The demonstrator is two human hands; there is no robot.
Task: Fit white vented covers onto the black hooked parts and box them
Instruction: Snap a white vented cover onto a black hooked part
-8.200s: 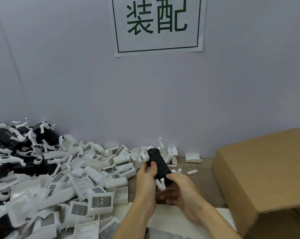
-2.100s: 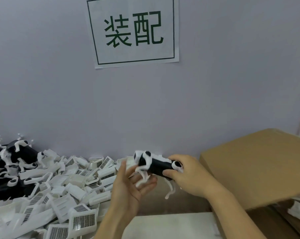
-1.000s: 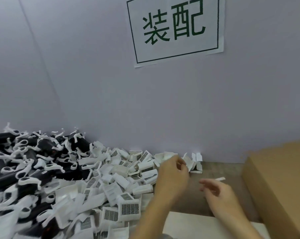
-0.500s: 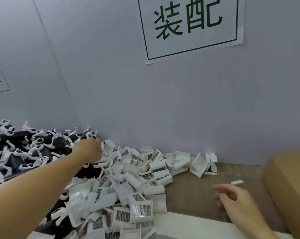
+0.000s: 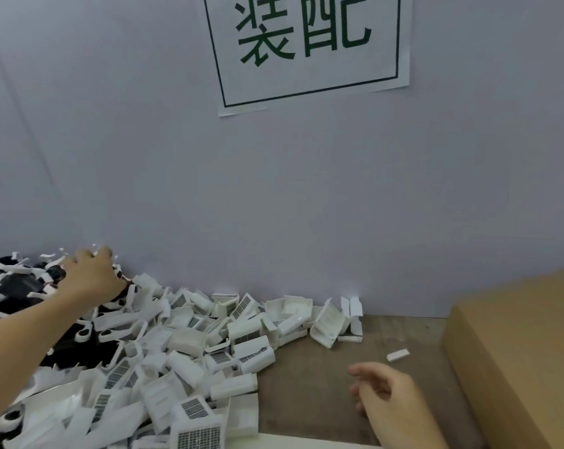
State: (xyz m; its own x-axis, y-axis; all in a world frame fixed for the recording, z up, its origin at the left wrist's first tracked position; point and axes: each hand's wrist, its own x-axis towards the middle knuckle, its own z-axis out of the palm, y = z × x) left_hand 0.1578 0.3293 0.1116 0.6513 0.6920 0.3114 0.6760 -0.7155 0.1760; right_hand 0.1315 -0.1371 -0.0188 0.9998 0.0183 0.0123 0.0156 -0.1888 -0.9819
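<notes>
Black hooked parts [image 5: 18,285] with white hooks lie heaped at the far left against the wall. My left hand [image 5: 89,277] is stretched out onto that heap, palm down, with its fingers among the parts; the back of the hand hides any grip. A big pile of white vented covers [image 5: 209,348] spreads from the left to the middle of the table. My right hand [image 5: 387,396] hovers low over the bare wooden table [image 5: 310,380], fingers loosely apart and holding nothing. The brown cardboard box [image 5: 517,348] stands at the right.
A grey wall runs close behind the piles, with a white sign [image 5: 306,47] in green characters on it. A small white scrap [image 5: 397,355] lies on the table near the box. A white sheet [image 5: 306,442] lies along the front edge.
My left hand has reached a little further back onto the black heap. The right hand has stayed low over the table, empty. The finished part held 2 s ago is gone from my hands.
</notes>
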